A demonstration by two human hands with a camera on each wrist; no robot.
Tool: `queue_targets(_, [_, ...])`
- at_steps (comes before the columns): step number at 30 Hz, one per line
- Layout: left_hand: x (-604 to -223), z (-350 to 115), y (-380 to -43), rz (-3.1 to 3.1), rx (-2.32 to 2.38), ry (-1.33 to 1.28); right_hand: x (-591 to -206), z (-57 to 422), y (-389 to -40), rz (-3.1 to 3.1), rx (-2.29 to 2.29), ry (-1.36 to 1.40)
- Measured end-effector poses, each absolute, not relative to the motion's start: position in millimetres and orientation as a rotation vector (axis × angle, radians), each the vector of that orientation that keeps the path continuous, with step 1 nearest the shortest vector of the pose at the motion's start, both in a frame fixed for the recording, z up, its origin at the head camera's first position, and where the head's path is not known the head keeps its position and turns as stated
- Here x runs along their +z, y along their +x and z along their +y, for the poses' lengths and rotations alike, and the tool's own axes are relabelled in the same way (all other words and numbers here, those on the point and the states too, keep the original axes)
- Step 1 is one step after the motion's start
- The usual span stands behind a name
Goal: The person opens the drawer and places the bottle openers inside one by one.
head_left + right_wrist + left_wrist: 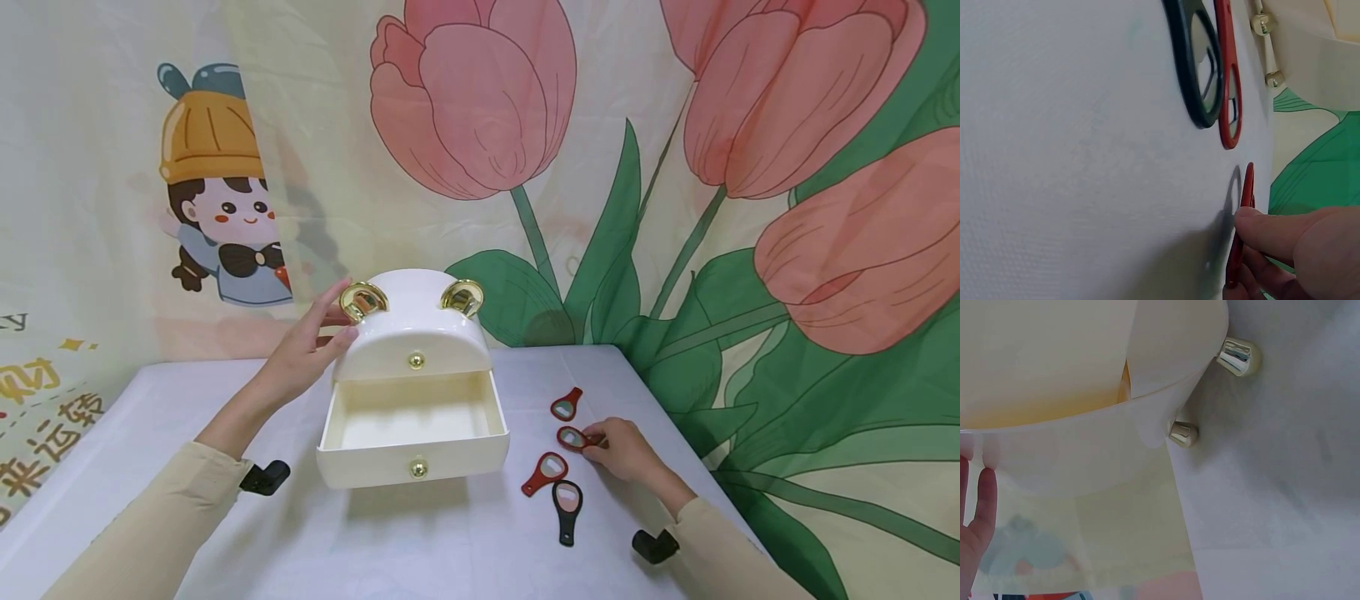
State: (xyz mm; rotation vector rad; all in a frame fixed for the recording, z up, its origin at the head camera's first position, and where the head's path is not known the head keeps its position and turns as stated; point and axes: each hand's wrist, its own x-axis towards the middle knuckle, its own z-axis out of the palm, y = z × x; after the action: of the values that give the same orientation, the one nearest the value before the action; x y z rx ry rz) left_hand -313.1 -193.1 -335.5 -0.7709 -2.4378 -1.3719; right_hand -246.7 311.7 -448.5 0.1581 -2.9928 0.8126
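A white cabinet with gold ear-like trims stands on the table, its lower drawer pulled out and bare inside. Against the cabinet's upper left side rests my left hand; its fingers look straight in the left wrist view. My right hand pinches the handle of a red hand mirror, which is tilted just off the cloth in the right wrist view. Around it lie another red hand mirror farther back, a red one nearer the drawer, and a black hand mirror in front.
A white cloth covers the table. Behind it hangs a backdrop printed with tulips and a cartoon figure. Gold feet show under the cabinet. The open drawer juts toward the front, left of the mirrors.
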Motion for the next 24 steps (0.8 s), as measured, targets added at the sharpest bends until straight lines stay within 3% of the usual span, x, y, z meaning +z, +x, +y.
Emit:
queue_targets(7, [-335,-193,-313,-2.448,-1.358,-0.766,-431,309,-249,-2.98,0.819,0.287])
queue_targets(24, [-337,-194,-314,-2.448,-1.352,-0.766,-351,277,-230,-2.895,0.764,0.591])
